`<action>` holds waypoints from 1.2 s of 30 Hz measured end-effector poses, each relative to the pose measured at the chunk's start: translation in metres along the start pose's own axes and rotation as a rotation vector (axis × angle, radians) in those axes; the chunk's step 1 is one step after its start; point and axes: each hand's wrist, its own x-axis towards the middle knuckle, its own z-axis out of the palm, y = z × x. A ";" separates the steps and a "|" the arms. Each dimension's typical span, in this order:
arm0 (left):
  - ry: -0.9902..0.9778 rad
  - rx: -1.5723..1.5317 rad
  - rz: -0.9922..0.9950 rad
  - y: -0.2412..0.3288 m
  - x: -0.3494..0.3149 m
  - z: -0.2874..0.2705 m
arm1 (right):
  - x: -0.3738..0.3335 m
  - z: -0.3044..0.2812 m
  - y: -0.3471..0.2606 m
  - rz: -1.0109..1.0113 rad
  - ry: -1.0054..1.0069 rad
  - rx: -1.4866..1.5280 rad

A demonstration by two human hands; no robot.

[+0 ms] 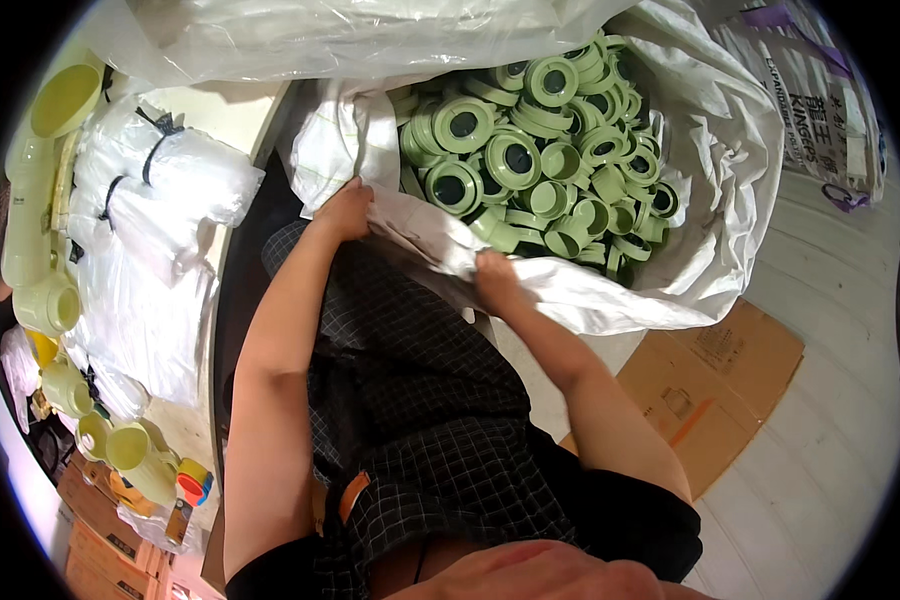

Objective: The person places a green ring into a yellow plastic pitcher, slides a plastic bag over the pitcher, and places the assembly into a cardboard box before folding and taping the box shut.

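A large white woven sack (pixel 730 230) stands in front of me with its mouth spread wide. Inside lie many light green round plastic parts (pixel 515 160); some are ring-shaped with dark centres, others look like short cups. My left hand (pixel 345 211) is closed on the sack's near rim at its left corner. Farther right along that rim, my right hand (pixel 497 282) grips the folded cloth, its fingers partly hidden and slightly blurred. The near rim stretches between both hands.
On the left, a table (pixel 240 105) carries bundled clear plastic bags (pixel 160 165) and pale green containers (pixel 140 460). Clear plastic sheeting (pixel 370 40) hangs over the far side. A flattened cardboard box (pixel 715 385) lies on the floor at right, below a printed sack (pixel 820 100).
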 end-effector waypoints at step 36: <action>1.641 -0.719 -0.624 0.034 -0.302 0.102 | 0.077 -0.232 -0.295 -1.004 0.547 -0.047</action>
